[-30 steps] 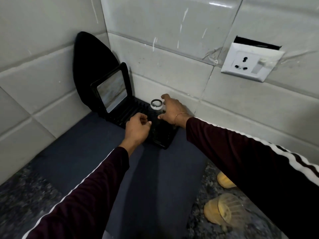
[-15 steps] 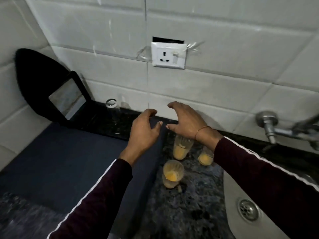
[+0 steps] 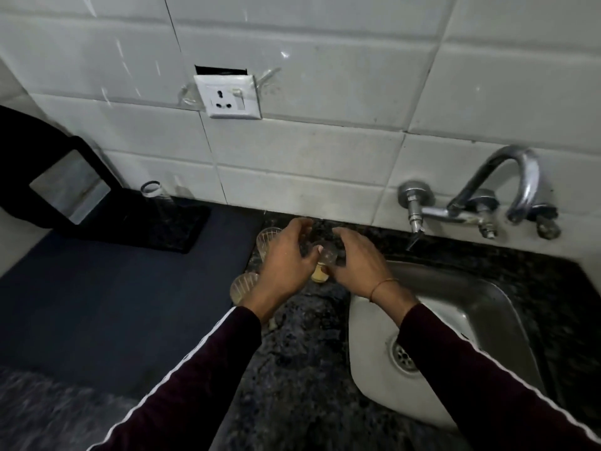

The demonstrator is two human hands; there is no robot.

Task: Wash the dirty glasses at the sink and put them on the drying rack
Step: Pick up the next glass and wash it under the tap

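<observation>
A dirty glass (image 3: 323, 262) with yellow residue in its bottom sits on the dark stone counter between my hands. My right hand (image 3: 359, 266) curls round its right side, with the thumb at its base. My left hand (image 3: 286, 262) is arched on its left side with fingers apart and the thumb tip at the rim. Two more dirty glasses stand nearby: one (image 3: 266, 241) behind my left hand, another (image 3: 242, 285) beside my left wrist. A clean glass (image 3: 152, 194) stands on the black drying rack (image 3: 162, 227) at the wall on the left.
The steel sink (image 3: 455, 307) with its drain (image 3: 403, 356) lies right of the glasses, under a wall tap (image 3: 507, 190). A dark blue mat (image 3: 113, 304) covers the counter on the left. A socket (image 3: 227, 96) is on the tiled wall.
My view swung right from the drying rack to the sink. Both hands left the clean glass on the rack and came down around a dirty glass on the counter.
</observation>
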